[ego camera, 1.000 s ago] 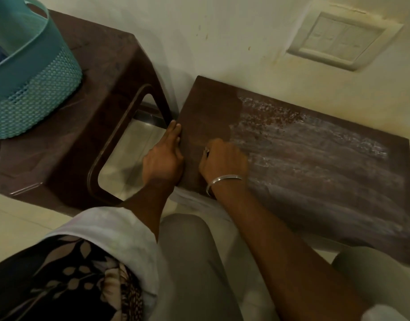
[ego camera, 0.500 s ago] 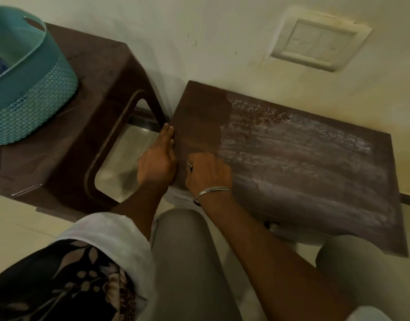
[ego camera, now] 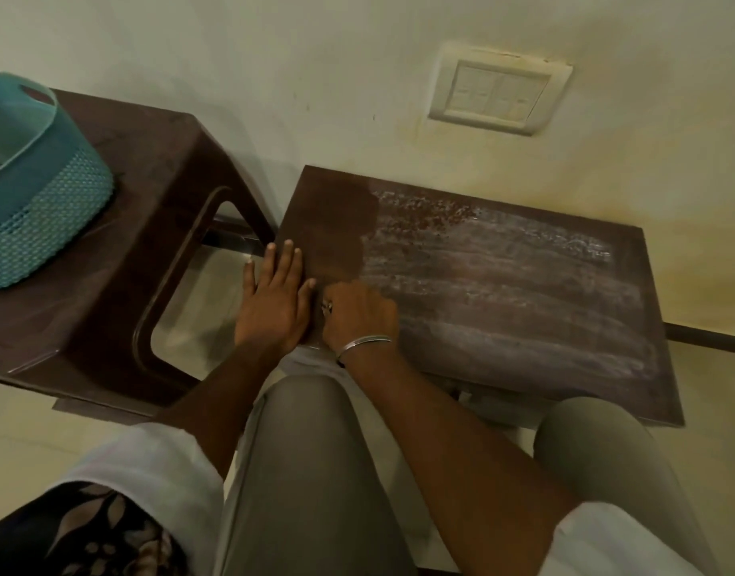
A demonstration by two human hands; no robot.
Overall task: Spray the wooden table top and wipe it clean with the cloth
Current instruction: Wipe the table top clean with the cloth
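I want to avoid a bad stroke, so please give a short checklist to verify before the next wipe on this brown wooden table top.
1. Left hand flat on the left edge of the brown wooden table top: ok.
2. Cloth in the curled right hand grip: cannot tell, none shows.
3. Whitish streaks across the middle and right: not ok, unwiped.
4. Dark left strip looks clean: ok.
5. Nothing stands in the wiping path rightward: ok.
6. Spray bottle: cannot tell, not in view.
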